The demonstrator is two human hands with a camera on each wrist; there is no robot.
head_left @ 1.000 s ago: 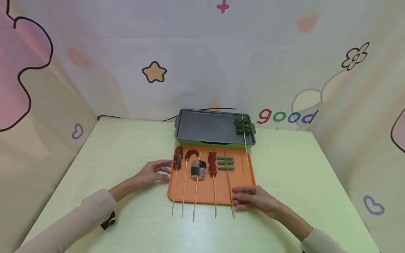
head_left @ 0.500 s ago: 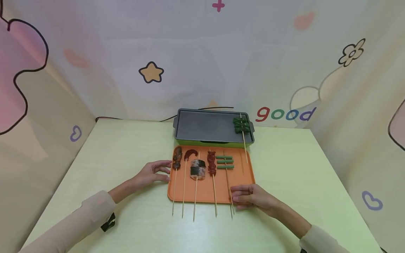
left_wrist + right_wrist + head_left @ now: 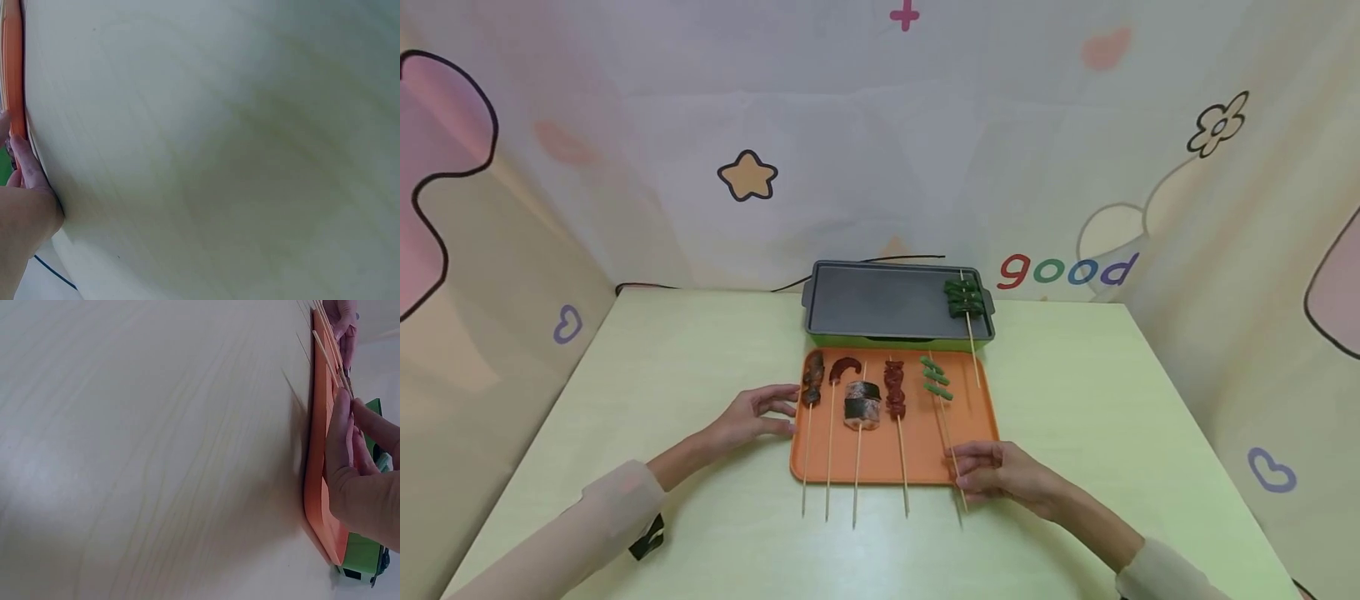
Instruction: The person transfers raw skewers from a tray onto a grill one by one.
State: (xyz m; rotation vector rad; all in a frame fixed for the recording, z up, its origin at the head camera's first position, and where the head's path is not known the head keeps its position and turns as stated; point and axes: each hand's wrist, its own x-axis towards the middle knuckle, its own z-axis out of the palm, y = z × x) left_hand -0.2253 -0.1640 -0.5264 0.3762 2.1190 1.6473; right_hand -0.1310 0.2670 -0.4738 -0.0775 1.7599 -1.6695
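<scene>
An orange tray [image 3: 925, 458] lies on the table with several skewers side by side on it, their sticks overhanging its front edge. My right hand [image 3: 1011, 479] pinches the lower stick of a skewer of green vegetable pieces [image 3: 937, 379]; the skewer is tilted, its stick lifted off the tray's front rim. In the right wrist view, thumb and fingers close on that stick [image 3: 326, 356]. My left hand [image 3: 752, 421] rests at the tray's left edge with loosely bent fingers, fingertips touching the rim. In the left wrist view that hand [image 3: 31, 200] is mostly cut off.
Behind the tray stands a grey griddle [image 3: 880, 300] on a green base. A dark-green leafy skewer [image 3: 964, 298] lies at its right end, stick over the tray. Left on the tray are brown [image 3: 812, 379], curled red [image 3: 846, 367], black-banded [image 3: 861, 406] and red meat [image 3: 894, 390] skewers.
The green vegetable skewer's stick has risen off the tray and its pieces have turned aslant, its lower end shifting right in my right hand. The left hand stays at the tray's edge.
</scene>
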